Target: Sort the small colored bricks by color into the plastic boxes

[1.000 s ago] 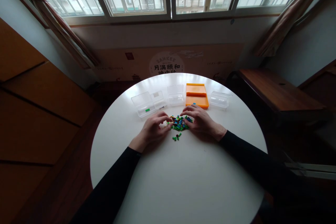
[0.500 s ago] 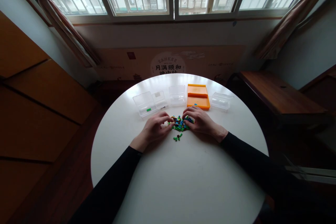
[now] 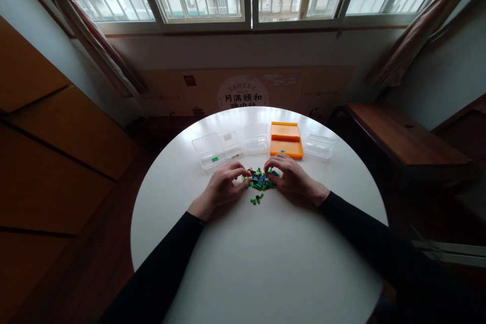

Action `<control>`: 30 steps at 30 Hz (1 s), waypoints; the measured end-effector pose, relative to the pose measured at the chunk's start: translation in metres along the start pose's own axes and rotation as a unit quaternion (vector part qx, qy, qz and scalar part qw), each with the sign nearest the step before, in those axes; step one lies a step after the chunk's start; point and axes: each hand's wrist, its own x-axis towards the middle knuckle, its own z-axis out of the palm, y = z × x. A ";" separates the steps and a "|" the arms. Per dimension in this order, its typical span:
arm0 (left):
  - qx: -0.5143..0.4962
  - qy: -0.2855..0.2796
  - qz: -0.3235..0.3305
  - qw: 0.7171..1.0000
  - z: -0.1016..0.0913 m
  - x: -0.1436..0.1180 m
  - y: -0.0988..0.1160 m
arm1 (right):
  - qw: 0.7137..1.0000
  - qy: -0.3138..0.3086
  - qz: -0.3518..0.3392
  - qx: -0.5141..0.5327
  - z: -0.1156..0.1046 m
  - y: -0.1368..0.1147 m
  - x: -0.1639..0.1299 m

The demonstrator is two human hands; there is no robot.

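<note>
A pile of small building bricks (image 3: 258,180), mostly green and blue with some brown and yellow, lies on the white round table (image 3: 243,253). At its left edge, my left hand (image 3: 227,182) curves with thumb and fingers apart. My right hand (image 3: 291,177) arches over the right side of the pile, thumb and fingertips also apart, with bricks visible between them. Whether the fingertips touch any single brick is too small to tell. A few loose bricks (image 3: 257,199), green and brown, lie just in front of the pile.
Behind the pile stand an open orange box (image 3: 287,137) with a small blue brick (image 3: 283,151) and a clear box (image 3: 205,143) with a green brick (image 3: 214,159). More clear boxes, including a middle one (image 3: 256,131) and a right one (image 3: 319,147), stand alongside.
The fingers of my right hand have shifted slightly over the pile's right side. My left hand stays in place.
</note>
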 end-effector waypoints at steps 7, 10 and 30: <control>-0.016 0.022 0.009 1.000 0.002 0.001 0.004 | 0.999 0.022 -0.023 0.015 -0.001 0.002 0.001; -0.027 0.037 0.008 0.999 0.005 0.002 0.007 | 0.999 0.024 -0.026 0.031 0.000 0.003 0.001; -0.008 0.057 0.017 0.998 0.021 0.004 0.010 | 0.998 0.009 -0.032 0.050 0.007 -0.003 -0.002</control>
